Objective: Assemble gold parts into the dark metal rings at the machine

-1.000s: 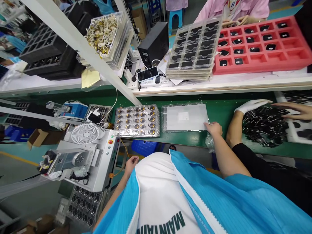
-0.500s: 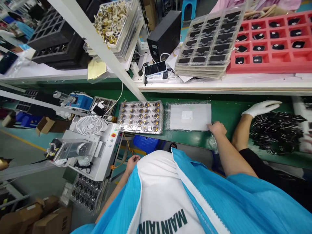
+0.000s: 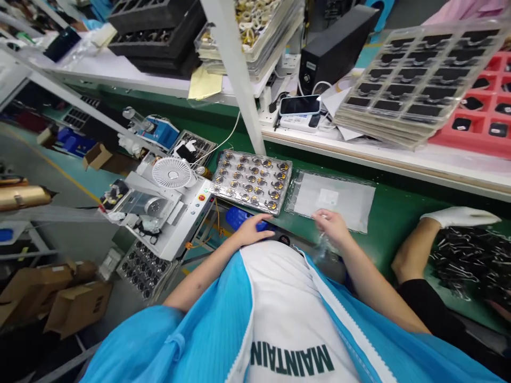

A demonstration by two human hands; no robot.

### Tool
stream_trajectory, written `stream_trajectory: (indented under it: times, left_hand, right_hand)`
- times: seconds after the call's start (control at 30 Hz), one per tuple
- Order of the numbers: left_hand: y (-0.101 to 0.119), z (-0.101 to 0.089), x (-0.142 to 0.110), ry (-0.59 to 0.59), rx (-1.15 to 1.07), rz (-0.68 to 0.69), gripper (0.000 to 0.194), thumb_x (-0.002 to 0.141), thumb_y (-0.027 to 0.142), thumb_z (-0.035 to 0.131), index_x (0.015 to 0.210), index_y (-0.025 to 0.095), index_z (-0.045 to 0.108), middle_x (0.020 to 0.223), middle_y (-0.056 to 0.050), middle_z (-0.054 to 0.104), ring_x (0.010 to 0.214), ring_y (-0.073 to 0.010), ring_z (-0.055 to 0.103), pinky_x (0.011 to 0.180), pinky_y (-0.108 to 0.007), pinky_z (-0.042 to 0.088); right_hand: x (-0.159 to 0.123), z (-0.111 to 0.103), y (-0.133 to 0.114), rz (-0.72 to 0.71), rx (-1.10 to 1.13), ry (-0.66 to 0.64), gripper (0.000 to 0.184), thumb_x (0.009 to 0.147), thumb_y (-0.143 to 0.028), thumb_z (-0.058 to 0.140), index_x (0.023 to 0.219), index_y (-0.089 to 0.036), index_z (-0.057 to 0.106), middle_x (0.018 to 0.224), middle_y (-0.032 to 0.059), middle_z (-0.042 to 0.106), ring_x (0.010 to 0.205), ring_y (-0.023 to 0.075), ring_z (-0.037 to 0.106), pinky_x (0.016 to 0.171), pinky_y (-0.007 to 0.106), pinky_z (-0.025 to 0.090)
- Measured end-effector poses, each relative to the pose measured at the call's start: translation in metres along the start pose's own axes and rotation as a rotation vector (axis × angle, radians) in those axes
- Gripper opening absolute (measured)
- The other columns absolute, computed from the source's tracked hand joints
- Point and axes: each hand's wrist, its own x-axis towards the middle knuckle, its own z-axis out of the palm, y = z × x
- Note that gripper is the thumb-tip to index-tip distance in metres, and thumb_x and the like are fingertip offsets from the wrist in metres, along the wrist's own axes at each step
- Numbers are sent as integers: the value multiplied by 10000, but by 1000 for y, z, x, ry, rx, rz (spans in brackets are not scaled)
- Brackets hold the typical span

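My left hand (image 3: 253, 230) lies with its fingers apart over a blue plastic crate (image 3: 239, 218) at the near edge of the green conveyor belt (image 3: 393, 213). My right hand (image 3: 331, 226) pinches a crumpled clear plastic film (image 3: 322, 247), which hangs below it. That hand is just in front of a white sheet in a clear sleeve (image 3: 331, 197). To the left of the sheet lies a clear tray of round gold parts (image 3: 251, 181). A co-worker's white-gloved hand (image 3: 459, 216) sits farther right, above a heap of black clips (image 3: 467, 260).
A white machine with a round fan (image 3: 171, 173) stands left of the belt. The shelf above holds a stack of clear trays (image 3: 419, 80), a red foam tray (image 3: 475, 127), a phone (image 3: 299, 105) and a black box (image 3: 335, 48). Cardboard boxes (image 3: 67, 303) lie on the floor.
My left hand has risen from beside my body to the blue crate. My right hand has lifted off the sheet's edge with the film. The whole view has turned.
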Motion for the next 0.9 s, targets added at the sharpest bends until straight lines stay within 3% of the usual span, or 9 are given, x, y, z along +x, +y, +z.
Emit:
stream_trajectory:
  times: [0.07, 0.13, 0.27, 0.37, 0.5, 0.6, 0.67, 0.77, 0.9]
  left_hand:
    - [31, 24, 26, -170, -4, 166, 756, 617, 453, 974, 1277, 194, 710, 1388, -129, 697, 1328, -317, 618, 1148, -402, 461]
    - [44, 46, 46, -339, -7, 191, 643, 607, 425, 983, 1131, 145, 737, 1203, -123, 761, 1127, -296, 697, 1001, -365, 535]
    - [23, 58, 47, -488, -115, 65, 246, 892, 382, 766, 903, 137, 734, 840, -36, 733, 800, -186, 674, 792, -289, 519]
    - [-1, 44, 17, -244, -194, -3, 253, 977, 368, 645, 862, 149, 698, 779, -4, 657, 752, -150, 608, 762, -268, 479]
    - [-8, 23, -25, 98, -288, 40, 434, 879, 565, 744, 761, 160, 640, 964, -62, 662, 918, -178, 606, 891, -303, 472]
    - [-1, 19, -39, 126, -548, 48, 512, 813, 648, 777, 746, 159, 640, 1136, -127, 697, 1085, -217, 629, 1008, -333, 457]
    - [2, 21, -41, 130, -753, -32, 538, 772, 670, 793, 732, 168, 606, 961, -104, 718, 939, -202, 664, 919, -336, 498]
    - [-5, 22, -46, 260, -1017, -156, 554, 707, 636, 827, 724, 207, 477, 628, 40, 540, 553, -100, 501, 614, -261, 449]
    - [-41, 12, -83, 554, -1039, -351, 476, 759, 518, 775, 781, 237, 391, 593, 127, 320, 457, -51, 268, 490, -193, 261]
  right_hand:
    - [-7, 52, -24, -83, 269, -194, 580, 668, -693, 866, 707, -221, 531, 483, -118, 283, 427, 59, 221, 423, 203, 216]
    - [-12, 85, -50, -198, 432, -268, 557, 706, -653, 879, 706, -223, 525, 484, -123, 254, 420, 57, 203, 408, 192, 216]
    - [-3, 79, -87, -408, 573, -183, 476, 762, -536, 889, 709, -217, 540, 468, -115, 268, 405, 59, 225, 400, 179, 254]
    - [11, 50, -73, -340, 500, -29, 506, 760, -515, 896, 673, -209, 502, 448, -115, 284, 395, 56, 238, 391, 182, 275]
    - [3, 46, -4, -27, 217, 57, 617, 615, -658, 923, 676, -222, 491, 452, -114, 344, 412, 71, 328, 428, 223, 375]
    - [-16, 78, 44, 63, -27, -51, 674, 570, -812, 835, 722, -216, 559, 481, -70, 457, 451, 101, 411, 468, 252, 375]
    - [-24, 108, 60, 64, -156, -200, 685, 583, -856, 770, 730, -215, 576, 508, -48, 500, 475, 117, 433, 492, 269, 370]
    - [-23, 147, 61, -8, -306, -416, 610, 658, -800, 730, 750, -211, 600, 607, -21, 571, 545, 133, 478, 549, 285, 394]
    - [-15, 184, 52, -43, -413, -630, 505, 747, -694, 712, 819, -202, 622, 675, -23, 597, 594, 135, 508, 612, 289, 423]
